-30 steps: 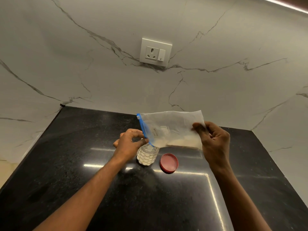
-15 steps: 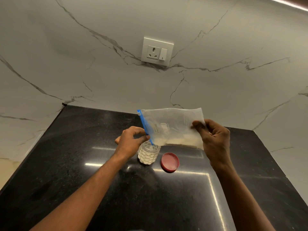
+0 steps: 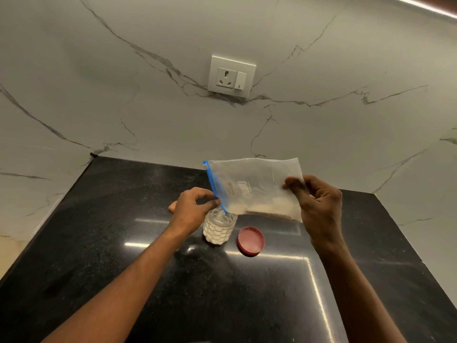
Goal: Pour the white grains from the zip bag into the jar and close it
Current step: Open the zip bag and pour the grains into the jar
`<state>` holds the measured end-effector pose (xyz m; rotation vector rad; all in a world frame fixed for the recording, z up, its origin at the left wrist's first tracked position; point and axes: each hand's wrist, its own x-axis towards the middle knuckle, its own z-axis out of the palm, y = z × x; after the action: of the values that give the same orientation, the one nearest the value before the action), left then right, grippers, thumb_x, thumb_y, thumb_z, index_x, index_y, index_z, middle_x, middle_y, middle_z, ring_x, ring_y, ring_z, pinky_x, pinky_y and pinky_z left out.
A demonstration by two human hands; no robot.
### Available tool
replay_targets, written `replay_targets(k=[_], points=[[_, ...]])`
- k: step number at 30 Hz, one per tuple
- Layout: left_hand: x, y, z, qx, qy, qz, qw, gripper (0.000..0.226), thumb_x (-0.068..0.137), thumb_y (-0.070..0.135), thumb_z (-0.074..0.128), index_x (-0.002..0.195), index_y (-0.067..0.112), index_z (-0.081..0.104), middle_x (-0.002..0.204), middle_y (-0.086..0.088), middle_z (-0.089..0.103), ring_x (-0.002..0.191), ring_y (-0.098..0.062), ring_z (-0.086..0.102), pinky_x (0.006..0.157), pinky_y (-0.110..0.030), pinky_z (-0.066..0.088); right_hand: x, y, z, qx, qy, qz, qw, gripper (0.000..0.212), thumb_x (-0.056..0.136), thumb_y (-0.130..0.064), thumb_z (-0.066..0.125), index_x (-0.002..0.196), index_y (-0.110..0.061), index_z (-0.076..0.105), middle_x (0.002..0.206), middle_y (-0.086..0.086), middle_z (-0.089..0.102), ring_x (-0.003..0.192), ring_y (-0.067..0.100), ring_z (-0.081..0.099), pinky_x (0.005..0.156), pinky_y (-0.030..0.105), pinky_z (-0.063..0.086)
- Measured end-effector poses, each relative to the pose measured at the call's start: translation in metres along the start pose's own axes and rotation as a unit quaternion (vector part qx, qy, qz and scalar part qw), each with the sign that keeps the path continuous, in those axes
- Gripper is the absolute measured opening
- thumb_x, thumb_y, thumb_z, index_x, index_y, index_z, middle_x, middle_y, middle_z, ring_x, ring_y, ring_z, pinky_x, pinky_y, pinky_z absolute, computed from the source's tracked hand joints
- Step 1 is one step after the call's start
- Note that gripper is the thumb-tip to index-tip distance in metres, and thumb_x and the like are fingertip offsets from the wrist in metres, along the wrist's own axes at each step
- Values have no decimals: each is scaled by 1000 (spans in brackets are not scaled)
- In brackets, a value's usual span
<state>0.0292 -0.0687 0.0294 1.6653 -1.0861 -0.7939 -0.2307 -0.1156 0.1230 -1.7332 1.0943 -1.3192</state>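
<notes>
A clear zip bag with a blue zip strip hangs sideways above the black counter, white grains gathered along its lower edge. My left hand pinches the lower corner of the zip end, right over the mouth of a small clear textured jar. The jar stands upright on the counter and holds white grains to most of its height. My right hand grips the bag's bottom end, raised slightly. A red round lid lies flat on the counter just right of the jar.
The black polished counter meets marble walls at the back and on both sides. A white socket with a switch sits on the back wall. The counter's left edge drops off at the lower left.
The grains have slid along the bag toward the zip corner over the jar. Both hands keep their grips and have barely shifted.
</notes>
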Motion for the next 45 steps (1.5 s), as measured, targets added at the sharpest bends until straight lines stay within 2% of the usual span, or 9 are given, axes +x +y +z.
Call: replay_targets(k=[4, 8, 12, 15, 20, 28, 35, 39, 45], points=[[-2, 0, 0, -8, -6, -2, 1000, 13, 92, 30, 81, 106, 29, 80, 114, 15, 74, 115, -11, 66, 114, -62, 41, 2, -3, 2, -16, -2, -6, 1000, 10, 98, -21, 74, 97, -13, 80, 91, -6, 80, 82, 13, 76, 69, 29, 63], [-3, 0, 0, -5, -11, -6, 1000, 13, 92, 33, 81, 105, 31, 80, 116, 15, 74, 118, -13, 65, 114, -63, 40, 2, -6, 2, -22, 9, -14, 1000, 4, 94, -24, 78, 90, -26, 78, 88, -5, 79, 79, 18, 77, 66, 41, 66], [-4, 0, -1, -18, -23, -11, 1000, 9, 95, 35, 77, 104, 38, 77, 110, 17, 76, 116, -11, 67, 114, -64, 41, 4, -3, 6, -35, -6, -6, 999, 7, 98, -22, 73, 95, -17, 77, 88, 1, 79, 79, 23, 78, 67, 58, 64], [-4, 1, -2, -23, -37, -8, 999, 8, 97, 34, 75, 103, 39, 75, 109, 17, 76, 116, -9, 68, 115, -64, 41, 7, -1, 7, -52, -23, -14, 998, 9, 101, -20, 69, 98, -21, 78, 88, 1, 80, 82, 30, 76, 72, 63, 60], [-4, -1, -2, -47, -73, -19, 996, 17, 94, 35, 79, 111, 36, 78, 108, 18, 81, 110, -5, 74, 115, -60, 45, 13, -3, 7, -76, -16, -38, 996, 12, 93, -23, 78, 96, -11, 79, 86, 3, 78, 81, 28, 75, 69, 56, 62], [-2, -1, -3, -92, -133, -41, 986, 23, 95, 22, 71, 117, 30, 74, 122, 8, 78, 121, -14, 70, 115, -57, 49, 21, -5, 4, -99, -10, -47, 994, 11, 100, -24, 71, 93, -19, 78, 84, 1, 77, 71, 17, 70, 60, 44, 59], [0, -1, -2, -80, -118, -28, 989, 17, 95, 23, 76, 105, 37, 72, 125, 15, 64, 116, -8, 64, 114, -54, 49, 23, -8, 7, -97, -21, -43, 994, 12, 99, -28, 70, 97, -19, 78, 87, -3, 77, 75, 15, 73, 64, 37, 62], [2, -4, -5, -86, -133, -46, 986, 17, 95, 25, 75, 108, 36, 75, 120, 13, 76, 122, -13, 68, 118, -59, 44, 23, -10, 9, -92, -32, -49, 994, 10, 99, -26, 70, 97, -19, 77, 87, -7, 77, 76, 12, 73, 63, 25, 60], [1, -5, -4, -105, -142, -42, 983, 22, 96, 21, 70, 110, 37, 74, 119, 11, 78, 117, -9, 71, 115, -55, 49, 26, -13, 11, -93, -38, -50, 994, 11, 100, -26, 70, 96, -20, 78, 84, -7, 78, 77, 11, 73, 66, 25, 61]])
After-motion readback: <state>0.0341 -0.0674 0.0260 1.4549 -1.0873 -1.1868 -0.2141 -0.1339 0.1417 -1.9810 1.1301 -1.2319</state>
